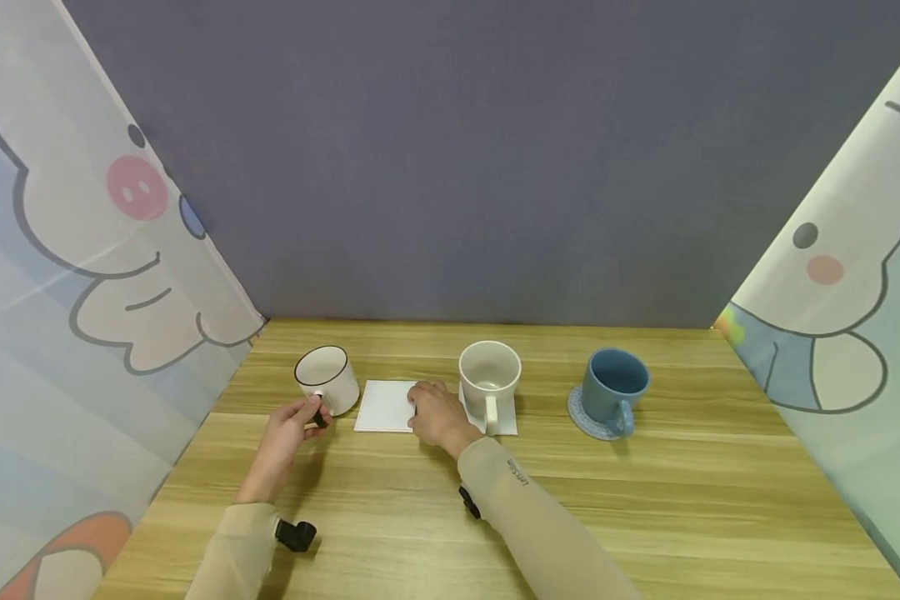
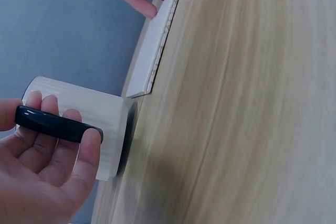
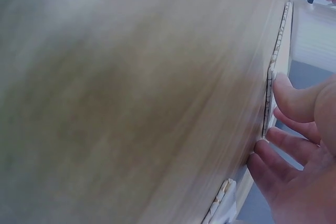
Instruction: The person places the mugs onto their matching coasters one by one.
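My left hand grips the black handle of a white mug with a dark rim. This mug leans a little, and a dark shadow lies under its base in the left wrist view. To its right is a white square coaster, flat on the table. My right hand holds the coaster's right end, thumb at the near edge and fingers at the far side. Close by on the right, a cream mug stands on a second white coaster, its handle facing me.
Farther right, a blue mug stands on a round light-blue coaster. A grey panel rises behind the wooden table. Cartoon-printed sheets flank both sides.
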Motion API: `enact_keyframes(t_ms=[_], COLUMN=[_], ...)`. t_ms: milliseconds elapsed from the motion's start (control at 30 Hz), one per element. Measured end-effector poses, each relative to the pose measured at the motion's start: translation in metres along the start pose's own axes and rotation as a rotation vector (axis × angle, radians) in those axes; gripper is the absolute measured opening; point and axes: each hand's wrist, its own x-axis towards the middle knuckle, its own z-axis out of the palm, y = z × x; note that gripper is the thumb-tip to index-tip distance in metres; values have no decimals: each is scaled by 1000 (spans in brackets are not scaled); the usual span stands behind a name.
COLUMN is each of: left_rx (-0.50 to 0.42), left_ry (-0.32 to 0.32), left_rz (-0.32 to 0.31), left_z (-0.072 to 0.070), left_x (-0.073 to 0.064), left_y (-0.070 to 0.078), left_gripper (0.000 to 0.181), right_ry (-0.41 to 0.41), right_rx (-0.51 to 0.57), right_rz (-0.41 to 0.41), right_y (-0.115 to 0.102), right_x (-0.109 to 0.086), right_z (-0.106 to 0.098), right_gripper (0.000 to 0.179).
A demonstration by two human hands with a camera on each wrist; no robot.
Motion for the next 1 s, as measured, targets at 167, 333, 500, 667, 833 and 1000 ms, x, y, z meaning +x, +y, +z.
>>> enact_keyframes(t_ms=[167,333,500,667,833,1000], left_rx=[-8,-27,-34,-39,-60,-68], left_ry=[-3,-4,-5,-1,-6,-21], left_rz=[26,55,75,74,78,70], left_z=[2,5,8,11,17,25], left_x=[-2,-4,-4,-5,-6,-7], left_y=[3,8,13,16,20,21], left_gripper=[41,41,41,40,37,34], right_ry=[9,10,14,15,21,24], right_rx=[-2,0,1,-4,-3,-4], right_rz=[-3,-2,-5,-10,-13,-12], right_y=[0,0,0,1,1,2], right_x=[-1,-2,-2,-1,-1,0], right_z=[-1,-1,-1,0,1,3], right_gripper=[33,33,32,32,32,33])
